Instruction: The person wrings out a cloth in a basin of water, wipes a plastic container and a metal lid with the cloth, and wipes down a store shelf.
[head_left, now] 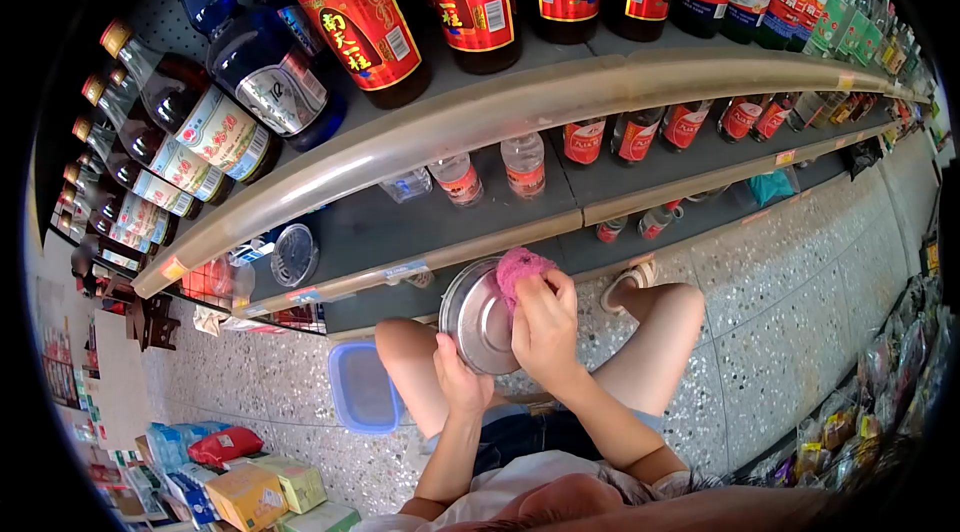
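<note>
Held in front of the lower shelf is a round silver-topped container (483, 330), tilted so its shiny round face shows. My left hand (462, 378) grips its lower left edge, with the thumb along the rim. In my right hand (545, 327) is a bunched pink cloth (522, 272), pressed against the container's upper right edge. My right fingers are curled round the cloth and hide part of it. The container's underside and any contents are hidden from me.
Liquor bottles (365, 27) crowd the upper shelf (560, 72), and smaller red-labelled bottles (583, 140) stand below. A clear round jar (294, 255) sits at the lower left. On the speckled floor is a blue-rimmed plastic tub (365, 387), with boxes (247, 498) behind left and bagged goods (850, 432) at right.
</note>
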Motion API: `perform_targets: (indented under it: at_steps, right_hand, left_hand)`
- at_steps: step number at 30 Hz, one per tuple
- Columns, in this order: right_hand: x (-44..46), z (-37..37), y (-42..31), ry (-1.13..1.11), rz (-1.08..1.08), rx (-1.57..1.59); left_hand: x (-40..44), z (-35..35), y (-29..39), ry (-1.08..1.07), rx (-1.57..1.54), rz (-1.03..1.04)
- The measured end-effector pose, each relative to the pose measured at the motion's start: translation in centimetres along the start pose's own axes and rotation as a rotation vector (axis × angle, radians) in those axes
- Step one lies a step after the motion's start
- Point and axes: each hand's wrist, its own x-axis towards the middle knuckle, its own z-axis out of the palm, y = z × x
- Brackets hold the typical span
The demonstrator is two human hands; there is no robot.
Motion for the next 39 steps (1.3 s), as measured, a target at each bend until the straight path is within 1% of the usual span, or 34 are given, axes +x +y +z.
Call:
perform_targets:
  at_steps: [4, 7, 8, 11, 15, 16, 19, 23, 29, 31, 32, 34, 35, 36, 37, 38, 39]
  right_hand:
    - [-0.5, 0.1, 0.5, 0.021, 0.054, -0.018]
    - [-1.1, 0.3, 0.6, 0.029, 0.079, -0.013]
    - [-1.4, 0.3, 0.7, 0.009, 0.086, -0.021]
    - [-2.3, 0.2, 0.6, -0.029, 0.100, -0.014]
    - [-3.0, 0.2, -0.2, -0.040, 0.104, 0.067]
    - [-3.2, 0.2, -0.4, -0.048, 0.100, 0.086]
    - [-4.0, 0.0, -1.5, -0.126, 0.112, 0.097]
    - [-5.6, 0.5, -2.3, -0.200, 0.078, 0.110]
    - [-7.3, 0.5, -3.7, -0.240, -0.029, 0.212]
    - [-7.8, 0.2, -4.2, -0.306, -0.062, 0.297]
    - [-8.1, 0.3, -4.1, -0.329, -0.092, 0.386]
    - [-7.6, -0.2, -4.6, -0.302, -0.128, 0.410]
    - [-7.2, -0.3, -4.8, -0.289, -0.151, 0.430]
    - [-6.8, -0.6, -4.2, -0.322, -0.183, 0.389]
    - [-6.4, -0.7, -3.7, -0.305, -0.168, 0.318]
    - [-6.1, -0.6, -3.2, -0.286, -0.151, 0.252]
    - [-6.0, -0.3, -2.9, -0.264, -0.132, 0.185]
  left_hand:
    - [-0.2, 0.0, 0.3, -0.031, -0.025, 0.020]
    - [-0.1, 0.4, 0.6, 0.078, -0.090, -0.009]
    - [-0.1, 0.8, 0.9, 0.067, -0.121, 0.000]
    - [0.1, 1.5, 1.4, 0.192, -0.252, 0.000]
    - [0.4, 1.3, 2.3, 0.199, -0.248, 0.000]
    - [0.5, 1.2, 2.6, 0.207, -0.231, 0.012]
    - [0.5, 2.5, 4.6, 0.219, -0.199, 0.147]
    - [0.8, 3.5, 6.0, 0.350, -0.293, 0.170]
    - [0.9, 3.3, 6.2, 0.378, -0.282, 0.208]
    - [1.0, 1.6, 5.8, 0.405, 0.030, 0.123]
    - [1.2, 0.7, 5.4, 0.382, 0.024, 0.098]
    - [1.7, -0.5, 4.9, 0.338, 0.014, 0.048]
    - [1.7, -0.7, 4.5, 0.287, -0.176, 0.023]
    - [1.8, -0.5, 4.3, 0.277, -0.162, 0.045]
    - [1.9, -0.3, 4.2, 0.271, -0.143, 0.071]
    - [2.0, -0.2, 4.1, 0.255, -0.411, -0.030]
    - [2.2, -0.5, 3.5, 0.220, -0.404, -0.002]
